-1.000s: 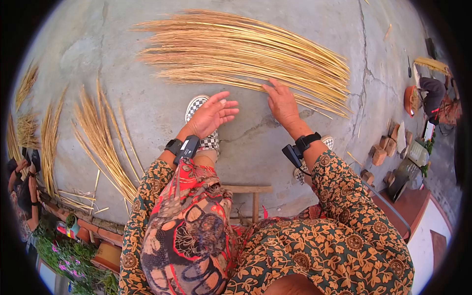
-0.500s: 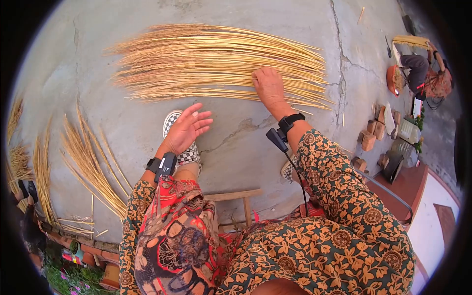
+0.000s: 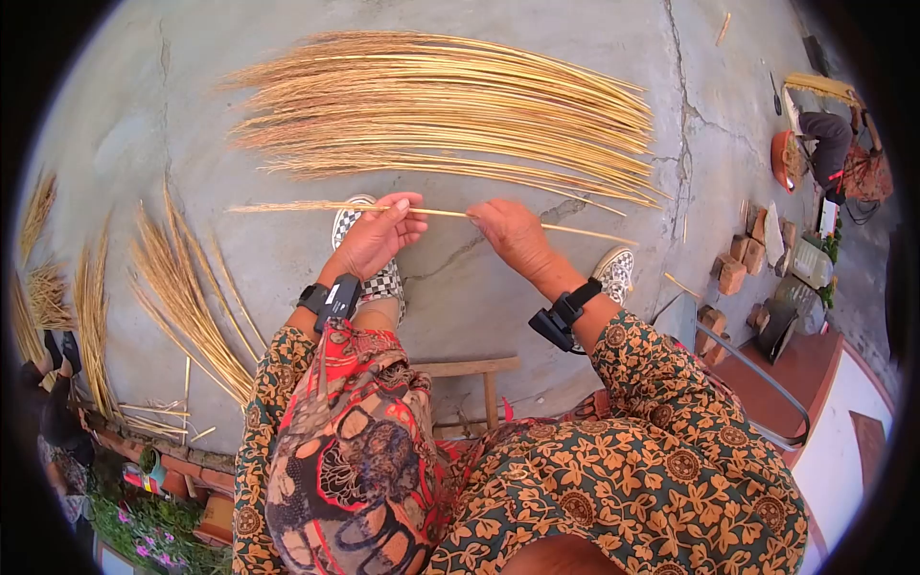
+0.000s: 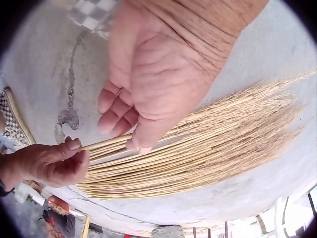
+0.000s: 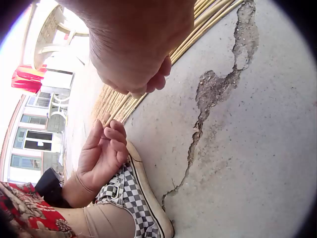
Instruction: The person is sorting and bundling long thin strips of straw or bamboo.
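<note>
A single long straw stalk (image 3: 442, 213) runs crosswise above the shoes, its feathery end to the left. My left hand (image 3: 380, 237) pinches it between thumb and fingers; in the left wrist view the same hand (image 4: 163, 69) shows its palm. A short way to the right, my right hand (image 3: 517, 241) pinches the stalk too, thumb and fingertips together in the left wrist view (image 4: 54, 163). Beyond both hands lies a wide layer of similar stalks (image 3: 450, 110) on the concrete, feathery tips to the left.
More bundles of stalks (image 3: 196, 297) lie at the left. Checkered shoes (image 3: 614, 272) stand on the cracked floor. A wooden stool frame (image 3: 467, 367) is near the knees. Bricks (image 3: 732, 277) and another person (image 3: 832, 144) are at the right; plants (image 3: 153, 527) grow at the lower left.
My right hand has come back from the layer of stalks with one stalk in its fingers. My left hand, empty before, has closed its thumb and fingers on that stalk.
</note>
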`<action>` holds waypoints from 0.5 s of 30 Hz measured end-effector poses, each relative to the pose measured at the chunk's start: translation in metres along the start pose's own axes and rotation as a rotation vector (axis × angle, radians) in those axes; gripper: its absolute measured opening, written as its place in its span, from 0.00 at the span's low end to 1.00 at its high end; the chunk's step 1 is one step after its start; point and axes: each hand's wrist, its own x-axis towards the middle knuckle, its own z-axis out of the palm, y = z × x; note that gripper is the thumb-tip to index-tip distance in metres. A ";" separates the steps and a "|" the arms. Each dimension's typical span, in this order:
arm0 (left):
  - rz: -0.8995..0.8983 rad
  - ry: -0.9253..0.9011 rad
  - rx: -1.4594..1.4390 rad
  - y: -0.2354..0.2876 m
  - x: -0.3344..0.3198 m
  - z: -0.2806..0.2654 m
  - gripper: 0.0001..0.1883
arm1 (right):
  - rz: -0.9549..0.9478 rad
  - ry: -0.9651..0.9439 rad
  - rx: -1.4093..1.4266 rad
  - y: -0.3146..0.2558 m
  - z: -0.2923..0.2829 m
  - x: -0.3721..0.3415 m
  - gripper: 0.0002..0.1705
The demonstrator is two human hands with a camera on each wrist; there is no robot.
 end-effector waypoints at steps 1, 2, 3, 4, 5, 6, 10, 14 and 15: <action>-0.011 -0.041 -0.007 0.002 0.002 -0.002 0.15 | 0.044 -0.013 0.082 0.001 0.006 -0.001 0.07; -0.013 -0.006 0.005 0.000 0.003 -0.002 0.13 | 0.093 -0.027 0.162 0.002 0.010 -0.004 0.07; -0.001 0.001 -0.010 -0.002 0.003 -0.003 0.13 | 0.144 -0.040 0.240 0.004 0.014 -0.008 0.08; 0.010 0.007 -0.024 -0.004 0.004 -0.006 0.13 | 0.150 -0.012 0.193 0.006 0.012 -0.005 0.08; 0.020 0.015 -0.041 -0.004 0.005 -0.005 0.13 | 0.155 0.014 0.147 0.011 0.009 0.003 0.09; 0.019 0.019 -0.040 -0.005 0.006 -0.005 0.13 | 0.158 0.039 0.100 0.016 0.005 0.012 0.10; 0.025 0.010 -0.050 -0.002 0.004 0.000 0.11 | 0.177 0.001 0.000 0.042 0.008 0.049 0.11; 0.020 -0.013 -0.053 -0.003 0.001 -0.001 0.11 | 0.248 0.075 -0.073 0.057 0.004 0.068 0.14; 0.019 -0.018 -0.061 -0.003 0.001 -0.001 0.11 | 0.239 0.122 -0.096 0.058 0.003 0.069 0.16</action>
